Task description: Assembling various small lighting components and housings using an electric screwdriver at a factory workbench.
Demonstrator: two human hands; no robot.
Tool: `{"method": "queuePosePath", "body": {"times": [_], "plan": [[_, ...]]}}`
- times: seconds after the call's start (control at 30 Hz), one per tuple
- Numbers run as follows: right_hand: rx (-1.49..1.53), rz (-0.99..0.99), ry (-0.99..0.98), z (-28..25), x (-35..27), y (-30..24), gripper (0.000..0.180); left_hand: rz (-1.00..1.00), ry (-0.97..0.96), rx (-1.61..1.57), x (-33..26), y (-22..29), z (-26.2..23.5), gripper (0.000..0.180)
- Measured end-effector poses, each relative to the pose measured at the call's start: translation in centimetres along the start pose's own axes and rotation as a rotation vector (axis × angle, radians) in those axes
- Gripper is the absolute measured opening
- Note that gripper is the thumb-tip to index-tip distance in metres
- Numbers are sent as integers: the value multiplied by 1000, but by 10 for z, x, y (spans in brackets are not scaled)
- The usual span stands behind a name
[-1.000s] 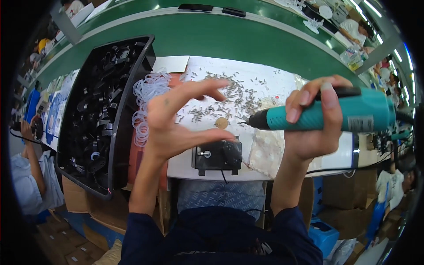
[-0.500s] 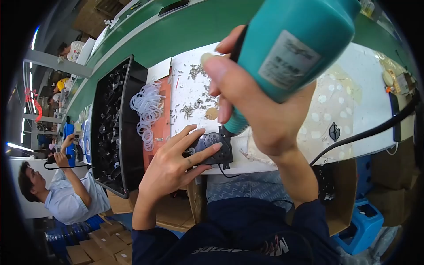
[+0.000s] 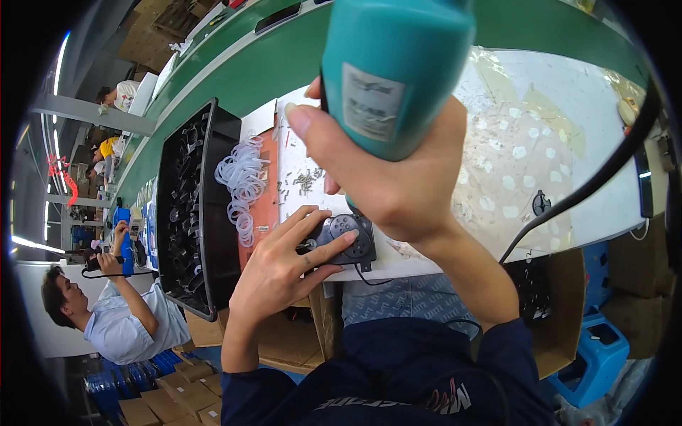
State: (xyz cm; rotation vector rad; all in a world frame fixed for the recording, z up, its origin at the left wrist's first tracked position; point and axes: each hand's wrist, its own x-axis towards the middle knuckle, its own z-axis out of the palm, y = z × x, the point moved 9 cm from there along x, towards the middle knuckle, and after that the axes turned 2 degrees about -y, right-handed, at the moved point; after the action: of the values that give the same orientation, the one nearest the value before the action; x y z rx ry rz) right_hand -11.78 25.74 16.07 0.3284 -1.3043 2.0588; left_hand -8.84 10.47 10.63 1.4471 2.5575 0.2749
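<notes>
My right hand (image 3: 398, 177) is wrapped round a teal electric screwdriver (image 3: 405, 64) with a white label. The screwdriver stands nearly upright over a black plastic part (image 3: 348, 234) with a round, perforated face, at the white work surface's near edge. Its lower end is mostly hidden behind my right hand, so contact with the part cannot be seen. My left hand (image 3: 284, 259) grips the part from the left, index finger across its face and thumb along its near side. A thin black cable trails from the part's near edge.
Left of the work surface (image 3: 440, 263) stands a black bin (image 3: 207, 213) of black parts, beside a pile of clear plastic rings (image 3: 245, 177). Loose screws (image 3: 305, 181) lie beyond the part. A thick black cord (image 3: 590, 199) crosses the right side. A co-worker (image 3: 128, 319) is at far left.
My right hand has brought the screwdriver leftward and stood it more upright over the black part. My left hand keeps its hold. The whole view has shifted slightly.
</notes>
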Motion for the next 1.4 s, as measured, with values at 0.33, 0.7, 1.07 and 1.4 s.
{"method": "queuePosePath", "body": {"times": [0.33, 0.7, 1.07, 1.4], "plan": [[-14, -12, 2, 1, 0, 0, 14, 0, 27, 4, -1, -1, 0, 50], [-252, -231, -41, 10, -4, -8, 14, -1, 19, -9, -1, 1, 0, 48], [-301, -196, -151, 26, -5, -4, 18, -11, 31, -52, 0, 0, -1, 47], [217, 13, 203, -87, -12, -67, 29, 86, 110, -514, 8, -24, -45, 63]]}}
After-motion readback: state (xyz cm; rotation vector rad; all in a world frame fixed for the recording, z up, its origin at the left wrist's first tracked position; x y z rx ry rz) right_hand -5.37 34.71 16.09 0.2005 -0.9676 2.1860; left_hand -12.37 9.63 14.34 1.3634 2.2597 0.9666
